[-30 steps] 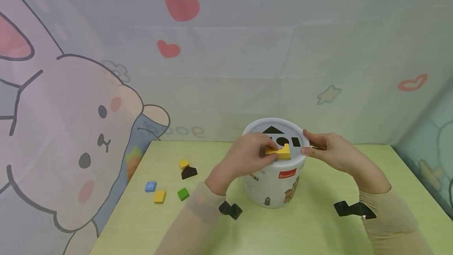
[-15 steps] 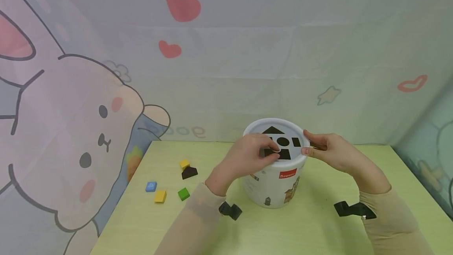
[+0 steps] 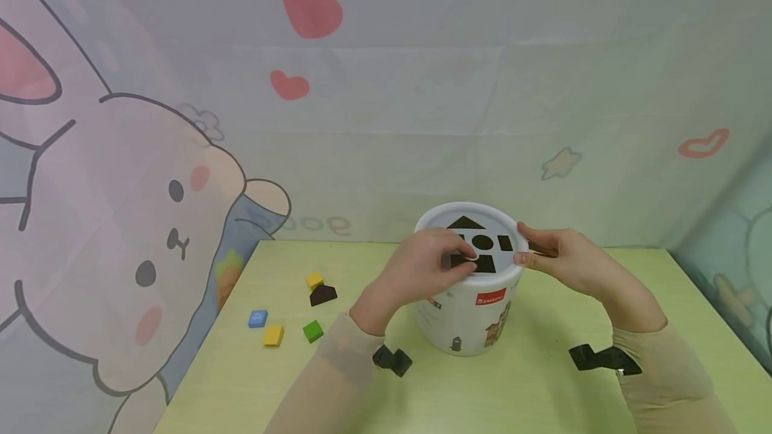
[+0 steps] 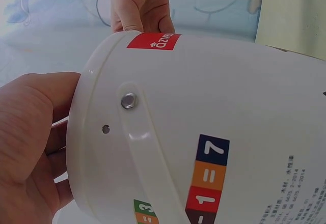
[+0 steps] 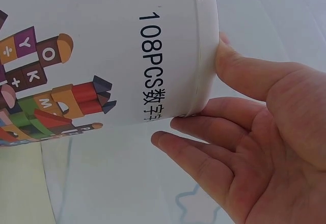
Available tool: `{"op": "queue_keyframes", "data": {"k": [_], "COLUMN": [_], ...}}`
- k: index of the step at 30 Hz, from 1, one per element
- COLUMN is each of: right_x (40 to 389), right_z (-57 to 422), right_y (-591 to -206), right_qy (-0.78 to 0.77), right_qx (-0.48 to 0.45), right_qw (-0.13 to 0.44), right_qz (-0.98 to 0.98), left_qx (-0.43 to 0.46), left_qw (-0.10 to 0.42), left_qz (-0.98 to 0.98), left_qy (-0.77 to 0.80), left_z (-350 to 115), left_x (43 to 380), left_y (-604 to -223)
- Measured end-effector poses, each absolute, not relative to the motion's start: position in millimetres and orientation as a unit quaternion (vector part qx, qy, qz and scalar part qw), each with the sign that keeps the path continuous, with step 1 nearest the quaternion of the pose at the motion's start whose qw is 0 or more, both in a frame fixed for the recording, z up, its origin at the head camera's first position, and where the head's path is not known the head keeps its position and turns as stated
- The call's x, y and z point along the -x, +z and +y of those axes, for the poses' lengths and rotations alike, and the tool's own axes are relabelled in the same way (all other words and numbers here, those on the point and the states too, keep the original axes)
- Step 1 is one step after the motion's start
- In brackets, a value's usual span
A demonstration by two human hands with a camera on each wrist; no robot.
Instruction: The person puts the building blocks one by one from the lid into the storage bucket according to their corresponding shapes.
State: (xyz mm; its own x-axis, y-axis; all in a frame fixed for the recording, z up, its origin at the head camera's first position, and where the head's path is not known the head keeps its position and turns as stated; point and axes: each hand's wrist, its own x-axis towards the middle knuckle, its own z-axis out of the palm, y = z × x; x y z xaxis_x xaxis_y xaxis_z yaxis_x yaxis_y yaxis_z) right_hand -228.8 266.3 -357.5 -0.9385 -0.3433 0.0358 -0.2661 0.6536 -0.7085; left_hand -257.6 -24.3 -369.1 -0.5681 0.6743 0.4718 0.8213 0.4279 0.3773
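Observation:
A white bucket (image 3: 437, 330) stands upright, its lid (image 3: 502, 263) pierced by dark shaped holes: a triangle, a circle and rectangles among them. My left hand (image 3: 416, 263) rests over the lid's left side, thumb and index finger bent and apart above the long front hole (image 3: 485, 264), with nothing between them. In the left wrist view that hand (image 4: 25, 132) lies along the lid end. On the far side my right hand (image 3: 567, 258) holds the rim, thumb on the lid edge. The right wrist view shows its fingers (image 5: 219, 124) against the bucket's side.
Left on the green table (image 3: 362, 394) lie a small yellow block (image 3: 314, 279), a dark brown block (image 3: 323, 295), a blue block (image 3: 257, 318), another yellow block (image 3: 273, 335) and a green block (image 3: 313, 331). A printed curtain (image 3: 386, 119) hangs behind. The bucket's handle (image 4: 147, 152) hangs down its side.
The yellow notched block that my left fingers held at the front hole has dropped out of sight, and the dark hole now shows. Both hands have stayed in place.

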Motion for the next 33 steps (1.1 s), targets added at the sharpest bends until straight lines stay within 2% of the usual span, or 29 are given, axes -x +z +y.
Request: {"op": "queue_keyframes", "data": {"k": [7, 16, 21, 27, 33], "right_x": [231.6, 230.6, 228.0, 226.6, 225.3], "right_z": [264.8, 267.2, 272.2, 275.1, 275.0], "right_y": [-360.2, -362.7, -363.3, -363.5, -364.1], "right_qy": [-0.378, -0.376, -0.369, -0.363, -0.367], "right_qx": [0.171, 0.166, 0.163, 0.159, 0.158], "right_qw": [0.047, 0.046, 0.041, 0.042, 0.043], "right_qz": [0.909, 0.910, 0.914, 0.917, 0.916], "left_qx": [0.450, 0.477, 0.456, 0.432, 0.406], "left_qw": [0.151, 0.221, 0.240, 0.291, 0.287], "left_qz": [-0.828, -0.774, -0.763, -0.735, -0.745], "left_qy": [-0.298, -0.352, -0.391, -0.434, -0.444], "left_z": [-29.5, -40.8, -56.4, -80.2, -111.9], "left_x": [253.6, 245.9, 244.6, 243.6, 240.9], "left_y": [-372.0, -382.6, -396.1, -406.7, -413.5]}}
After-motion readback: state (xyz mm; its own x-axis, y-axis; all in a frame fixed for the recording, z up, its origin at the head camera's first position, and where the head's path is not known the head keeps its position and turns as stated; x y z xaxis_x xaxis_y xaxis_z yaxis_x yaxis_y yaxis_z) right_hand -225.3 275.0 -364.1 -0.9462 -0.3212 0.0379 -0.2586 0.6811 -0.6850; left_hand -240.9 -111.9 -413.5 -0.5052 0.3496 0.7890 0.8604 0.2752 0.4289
